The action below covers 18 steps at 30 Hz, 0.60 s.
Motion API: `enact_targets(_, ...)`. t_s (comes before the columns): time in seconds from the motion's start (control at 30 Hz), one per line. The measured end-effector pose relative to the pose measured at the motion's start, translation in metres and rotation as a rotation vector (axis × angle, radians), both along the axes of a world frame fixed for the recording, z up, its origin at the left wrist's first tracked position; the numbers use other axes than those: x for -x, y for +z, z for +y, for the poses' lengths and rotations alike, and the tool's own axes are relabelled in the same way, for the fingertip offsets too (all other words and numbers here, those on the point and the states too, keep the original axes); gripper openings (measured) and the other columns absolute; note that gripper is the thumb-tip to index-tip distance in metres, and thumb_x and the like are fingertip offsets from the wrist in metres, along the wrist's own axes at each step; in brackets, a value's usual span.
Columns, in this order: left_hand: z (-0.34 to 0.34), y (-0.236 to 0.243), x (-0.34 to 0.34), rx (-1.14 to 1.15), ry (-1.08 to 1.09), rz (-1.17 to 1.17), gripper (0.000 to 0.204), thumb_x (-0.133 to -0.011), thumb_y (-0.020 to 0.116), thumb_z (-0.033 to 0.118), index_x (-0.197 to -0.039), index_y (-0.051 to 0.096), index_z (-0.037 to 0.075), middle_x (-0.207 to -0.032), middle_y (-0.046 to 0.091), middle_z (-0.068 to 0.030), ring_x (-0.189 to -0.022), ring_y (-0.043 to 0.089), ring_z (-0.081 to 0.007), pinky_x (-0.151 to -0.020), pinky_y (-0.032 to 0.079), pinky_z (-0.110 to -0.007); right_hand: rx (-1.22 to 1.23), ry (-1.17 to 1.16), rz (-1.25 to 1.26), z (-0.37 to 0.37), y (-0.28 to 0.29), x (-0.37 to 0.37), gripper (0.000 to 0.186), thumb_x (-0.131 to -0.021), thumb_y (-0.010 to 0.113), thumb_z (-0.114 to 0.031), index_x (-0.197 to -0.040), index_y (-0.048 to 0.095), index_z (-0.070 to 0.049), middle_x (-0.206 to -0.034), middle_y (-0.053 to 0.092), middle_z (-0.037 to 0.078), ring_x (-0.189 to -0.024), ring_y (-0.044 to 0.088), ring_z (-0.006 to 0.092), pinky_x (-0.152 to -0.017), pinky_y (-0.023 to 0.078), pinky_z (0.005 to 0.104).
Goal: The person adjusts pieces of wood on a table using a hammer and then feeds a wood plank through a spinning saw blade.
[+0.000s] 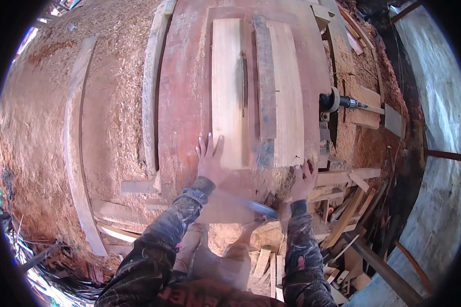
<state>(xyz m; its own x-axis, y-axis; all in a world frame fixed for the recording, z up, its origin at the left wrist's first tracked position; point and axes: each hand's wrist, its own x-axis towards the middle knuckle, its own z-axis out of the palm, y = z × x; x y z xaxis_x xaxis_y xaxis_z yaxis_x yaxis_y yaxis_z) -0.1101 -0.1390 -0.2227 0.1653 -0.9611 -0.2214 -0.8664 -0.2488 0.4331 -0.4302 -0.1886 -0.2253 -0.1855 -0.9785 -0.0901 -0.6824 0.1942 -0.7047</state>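
Observation:
My left hand (210,159) lies with fingers spread on the near left corner of a pale wooden board (226,92). The board rests lengthwise on a reddish worktop (184,92). Along its right side runs a thin, dark, blade-like strip (243,84). A weathered grey-brown batten (265,82) lies over the left side of a second pale board (290,97), which has nails in it. At that board's near right corner, the fingers of my right hand (304,179) are stretched out and apart, touching the edge. Neither hand grips anything visible.
Right of the worktop, a dark shaft with a metal chuck (348,102) sticks out. A blurred bluish, curved object (261,209) is below the near edge. Sawdust (118,102) and a long plank (74,123) are at left, wood offcuts (351,204) at lower right.

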Motion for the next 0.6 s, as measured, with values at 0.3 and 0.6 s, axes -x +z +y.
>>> enact_targets(0.3,-0.002,0.011,-0.002,-0.045,0.000,0.019,0.122,-0.062,0.085,0.055,-0.159,0.025,0.012,-0.163,0.016,-0.0256,-0.150,0.005,-0.0541,-0.120,0.011,-0.065,0.030,-0.207,-0.443,-0.004,0.010,-0.017,0.046,-0.090,0.070,-0.003,-0.131,0.051,0.007,-0.138,0.051,0.015,-0.128,0.051,0.0245,-0.108,0.041,0.0344)
enact_targets(0.6,-0.001,0.014,-0.003,-0.031,-0.014,0.029,0.124,-0.061,0.085,0.057,-0.159,0.024,0.010,-0.161,0.017,-0.0275,-0.149,0.005,-0.0548,-0.120,0.012,-0.066,0.096,-0.249,-0.511,-0.002,0.002,-0.016,0.037,-0.090,0.071,-0.006,-0.124,0.062,0.007,-0.133,0.056,0.011,-0.123,0.052,0.0218,-0.109,0.039,0.0326)
